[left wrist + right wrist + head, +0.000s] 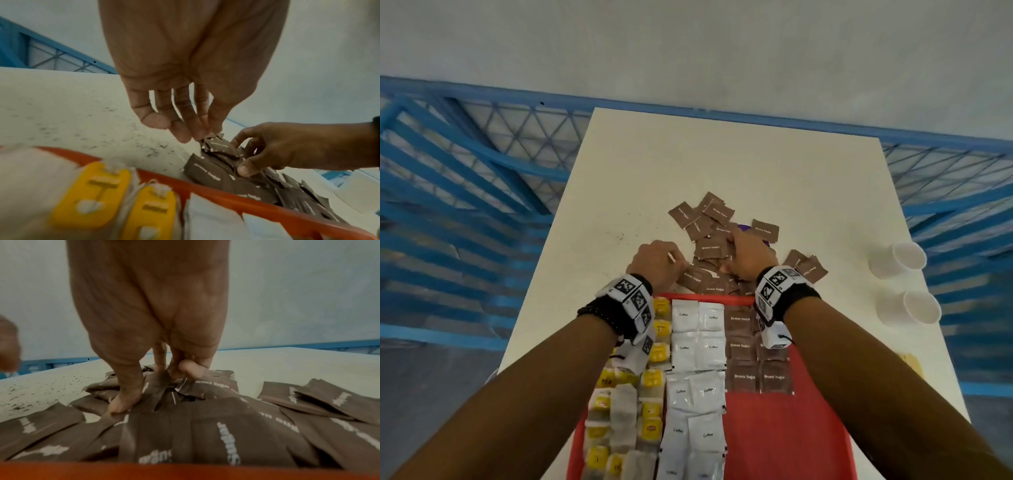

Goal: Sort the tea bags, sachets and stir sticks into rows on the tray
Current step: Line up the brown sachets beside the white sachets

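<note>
A loose pile of brown sugar sachets (710, 246) lies on the white table just beyond the red tray (774, 438). My left hand (674, 265) pinches the edge of a few brown sachets (213, 146) at the pile's left side. My right hand (729, 253) sits on the pile's middle, thumb and curled fingers gripping sachets (156, 395). On the tray, tea bags with yellow tags (650, 380) fill the left rows, white coffee sachets (697, 346) the middle, and brown sugar sachets (744, 377) the right. My forearms hide part of the tray.
Two white paper cups (907, 257) (921, 306) lie on their sides near the table's right edge. A tan, blurred thing (911, 365) lies at that edge below them. A purple scrap (743, 228) peeks out behind the pile. Blue railing surrounds the table.
</note>
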Action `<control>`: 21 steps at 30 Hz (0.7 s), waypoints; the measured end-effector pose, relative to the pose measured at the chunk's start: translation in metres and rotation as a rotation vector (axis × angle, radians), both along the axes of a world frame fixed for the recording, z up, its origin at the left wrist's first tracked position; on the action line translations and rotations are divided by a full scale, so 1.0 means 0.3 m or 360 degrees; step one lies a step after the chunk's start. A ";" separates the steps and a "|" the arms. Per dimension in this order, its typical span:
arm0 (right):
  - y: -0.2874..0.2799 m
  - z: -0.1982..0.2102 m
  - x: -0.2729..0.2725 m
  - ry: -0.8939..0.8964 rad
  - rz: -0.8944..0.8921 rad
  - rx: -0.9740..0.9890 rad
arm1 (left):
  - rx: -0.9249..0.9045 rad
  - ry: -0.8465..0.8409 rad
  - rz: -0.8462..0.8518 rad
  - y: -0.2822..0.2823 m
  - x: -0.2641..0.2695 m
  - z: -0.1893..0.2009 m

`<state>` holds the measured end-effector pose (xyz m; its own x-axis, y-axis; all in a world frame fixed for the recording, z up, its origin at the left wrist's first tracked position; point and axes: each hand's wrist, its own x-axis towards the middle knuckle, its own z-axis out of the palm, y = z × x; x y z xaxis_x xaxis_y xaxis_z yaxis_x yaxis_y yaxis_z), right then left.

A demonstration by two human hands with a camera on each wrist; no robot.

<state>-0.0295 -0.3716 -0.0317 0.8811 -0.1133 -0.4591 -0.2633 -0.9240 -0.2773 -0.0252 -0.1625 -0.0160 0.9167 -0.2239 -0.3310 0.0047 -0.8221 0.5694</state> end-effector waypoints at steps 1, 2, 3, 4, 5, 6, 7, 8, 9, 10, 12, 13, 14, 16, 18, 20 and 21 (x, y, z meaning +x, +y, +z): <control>0.003 0.003 -0.003 0.0024 -0.0032 0.0009 | 0.0020 -0.0077 -0.0024 -0.025 0.007 0.003; 0.003 0.003 -0.006 0.0033 -0.0061 0.0028 | 0.0075 -0.0136 -0.0081 -0.054 0.012 0.007; 0.005 0.009 -0.010 0.0040 -0.0077 0.0042 | 0.0107 -0.0202 -0.0189 -0.084 0.017 0.016; 0.006 0.014 -0.014 0.0032 -0.0071 0.0050 | 0.0134 -0.0276 -0.0326 -0.117 0.024 0.022; 0.010 0.019 -0.018 0.0014 -0.0052 0.0044 | 0.0135 -0.0340 -0.0463 -0.149 0.032 0.023; 0.011 0.025 -0.023 -0.0015 -0.0038 0.0042 | 0.0171 -0.0378 -0.0593 -0.173 0.039 0.026; 0.011 0.030 -0.032 -0.0037 -0.0057 0.0046 | 0.0244 -0.0388 -0.0702 -0.193 0.046 0.022; 0.007 0.035 -0.040 -0.0073 -0.0102 0.0069 | 0.0357 -0.0382 -0.0787 -0.208 0.055 0.019; -0.002 0.042 -0.047 -0.0124 -0.0185 0.0134 | 0.0455 -0.0396 -0.0863 -0.216 0.063 0.013; -0.017 0.051 -0.055 -0.0194 -0.0282 0.0226 | 0.0547 -0.0406 -0.0933 -0.221 0.069 0.009; -0.054 0.070 -0.073 -0.0328 -0.0419 0.0348 | 0.0663 -0.0455 -0.1050 -0.234 0.081 0.002; -0.072 0.081 -0.083 -0.0368 -0.0456 0.0369 | 0.0698 -0.0475 -0.1123 -0.240 0.086 0.002; -0.088 0.087 -0.095 -0.0393 -0.0489 0.0388 | 0.0751 -0.0481 -0.1188 -0.249 0.085 0.006; -0.107 0.089 -0.116 -0.0395 -0.0576 0.0456 | 0.0841 -0.0492 -0.1267 -0.260 0.081 0.008; -0.120 0.077 -0.129 -0.0437 -0.0694 0.0535 | 0.0851 -0.0493 -0.1256 -0.262 0.085 0.005; -0.127 0.069 -0.135 -0.0441 -0.0786 0.0647 | 0.0749 -0.0463 -0.1151 -0.258 0.097 0.009; -0.126 0.065 -0.137 -0.0433 -0.0808 0.0693 | 0.0633 -0.0439 -0.1053 -0.251 0.104 0.016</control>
<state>-0.0706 -0.4094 -0.0123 0.8578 -0.3961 -0.3275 -0.5001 -0.4965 -0.7095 0.0061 -0.2378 -0.0113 0.6963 -0.6601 -0.2819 -0.6494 -0.7467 0.1443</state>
